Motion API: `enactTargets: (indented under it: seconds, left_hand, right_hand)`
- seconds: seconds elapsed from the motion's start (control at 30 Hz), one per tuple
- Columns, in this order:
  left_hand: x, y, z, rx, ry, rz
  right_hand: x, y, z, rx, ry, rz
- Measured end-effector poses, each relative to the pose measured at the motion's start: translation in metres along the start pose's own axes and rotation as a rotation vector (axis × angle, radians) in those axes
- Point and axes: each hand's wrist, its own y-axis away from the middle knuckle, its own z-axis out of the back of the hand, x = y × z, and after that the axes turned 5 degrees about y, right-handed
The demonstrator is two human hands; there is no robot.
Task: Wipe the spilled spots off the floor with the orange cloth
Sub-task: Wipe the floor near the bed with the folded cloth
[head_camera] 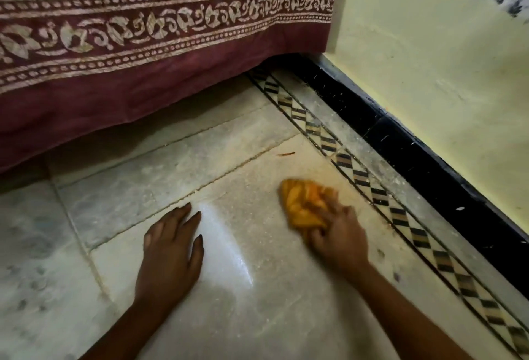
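Observation:
My right hand [339, 238] is shut on a crumpled orange cloth [303, 202] and presses it onto the pale marble floor [272, 302]. The cloth looks blurred. My left hand [171, 248] lies flat on the floor to the left, palm down, fingers apart, holding nothing. A wet shiny streak [226, 242] runs between the two hands. A small orange-red mark [286, 154] lies on the floor beyond the cloth. Faint dark spots [380, 253] show on the tile to the right of my right hand.
A maroon and cream patterned bedsheet [143, 59] hangs down over the floor at the back left, with dark space beneath it. A diamond-patterned border strip [369, 185] runs diagonally at right, then a black skirting [415, 156] and a pale yellow wall [429, 59].

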Motion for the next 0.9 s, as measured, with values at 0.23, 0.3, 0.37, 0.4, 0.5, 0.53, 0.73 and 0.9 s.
enactTargets:
  seconds: [0.23, 0.3, 0.37, 0.4, 0.5, 0.53, 0.73, 0.9]
  left_hand:
    - [0.0, 0.0, -0.002, 0.013, -0.003, 0.004]
    - [-0.002, 0.0, -0.001, 0.007, -0.014, 0.0]
    - [-0.001, 0.0, 0.0, 0.001, -0.01, 0.003]
    - [-0.002, 0.0, 0.0, -0.002, 0.003, 0.0]
    - [-0.001, 0.001, 0.002, -0.022, 0.05, -0.018]
    - [-0.001, 0.001, 0.002, -0.026, 0.068, -0.015]
    - [0.001, 0.002, 0.002, -0.009, 0.073, -0.05]
    - [0.002, 0.003, 0.0, -0.011, 0.052, -0.042]
  right_hand:
    - [0.079, -0.134, -0.002, 0.085, 0.024, -0.136]
    - [0.111, -0.105, -0.006, 0.109, -0.03, 0.059]
    - [0.115, -0.056, -0.008, 0.058, -0.111, 0.261]
    - [0.103, -0.028, -0.005, 0.063, -0.14, 0.315]
    - [0.027, 0.044, 0.003, 0.003, -0.133, 0.374]
    - [-0.006, 0.054, 0.006, -0.007, -0.089, 0.265]
    - [-0.058, -0.05, 0.021, 0.1, 0.096, -0.397]
    - [0.054, -0.045, -0.004, 0.129, 0.027, 0.005]
